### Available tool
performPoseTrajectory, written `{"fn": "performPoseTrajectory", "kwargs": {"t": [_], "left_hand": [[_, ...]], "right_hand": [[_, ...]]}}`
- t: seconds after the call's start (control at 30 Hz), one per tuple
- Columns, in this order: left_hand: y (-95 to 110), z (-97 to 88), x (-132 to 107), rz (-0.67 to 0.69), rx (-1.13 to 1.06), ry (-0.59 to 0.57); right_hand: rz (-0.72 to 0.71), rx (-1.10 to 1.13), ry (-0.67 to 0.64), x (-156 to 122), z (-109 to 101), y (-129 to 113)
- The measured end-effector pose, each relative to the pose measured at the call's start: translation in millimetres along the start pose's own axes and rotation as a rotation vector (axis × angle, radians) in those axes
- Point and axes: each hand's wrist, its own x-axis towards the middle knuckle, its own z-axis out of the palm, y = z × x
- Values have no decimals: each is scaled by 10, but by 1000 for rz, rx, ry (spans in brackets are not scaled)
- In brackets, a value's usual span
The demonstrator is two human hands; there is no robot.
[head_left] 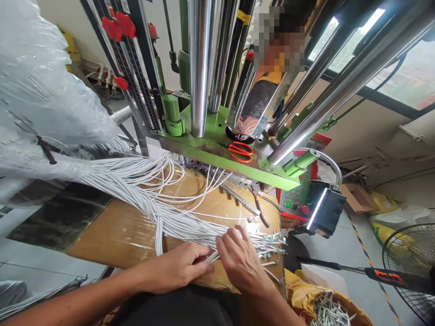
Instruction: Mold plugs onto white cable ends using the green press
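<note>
A thick bundle of white cables (pixel 193 226) runs from the left across the brown table top (pixel 118 240). Many of its cut ends carry small teal-tipped connectors (pixel 268 240) near the table's right end. My left hand (pixel 186 267) is closed, thumb and fingers around a few cables at the bundle's near side. Just right of it, my right hand (pixel 238 258) curls its fingers over the same cables, close to the connector ends. What lies under the right fingers is hidden. Beyond my hands lie pliers (pixel 260 206) and a slotted metal strip (pixel 239 199).
A green machine plate (pixel 204 151) with steel posts (pixel 200 68) spans the back; red-handled scissors (pixel 242 151) lie on it. A lit lamp (pixel 326 210), a fan (pixel 411 262) and a yellow bag of white offcuts (pixel 331 310) stand right. A person shows among the posts.
</note>
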Motion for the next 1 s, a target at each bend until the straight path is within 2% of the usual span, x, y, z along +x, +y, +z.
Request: {"fn": "performPoseTrajectory", "kwargs": {"t": [0.13,0.23,0.33,0.43,0.57,0.63,0.67,0.77,0.83,0.93,1.0], "left_hand": [[-73,182,-4,-56,-153,80],[-187,254,-5,-140,-320,29],[-275,307,0,-112,-511,22],[-305,292,-53,-56,-548,38],[-276,242,-112,-48,-582,-72],[-251,255,-75,-36,-651,-89],[-240,268,-44,-20,-698,-80],[-218,290,48,25,-848,1],[-212,260,82,10,-913,56],[-207,161,104,-62,-985,170],[-212,104,125,-87,-1039,256]], "right_hand": [[51,-60,-9,-69,-15,-22],[86,-95,-28,-64,1,-44],[29,-1,-62,-10,-41,-129],[65,275,-56,-23,-158,-71],[348,887,-14,-82,-205,68],[417,1045,-24,-32,-136,-24],[404,1061,-36,16,-92,-106],[256,997,-87,194,26,-298],[263,920,-49,288,85,-219],[482,551,45,355,184,226],[555,293,11,369,256,572]]}}
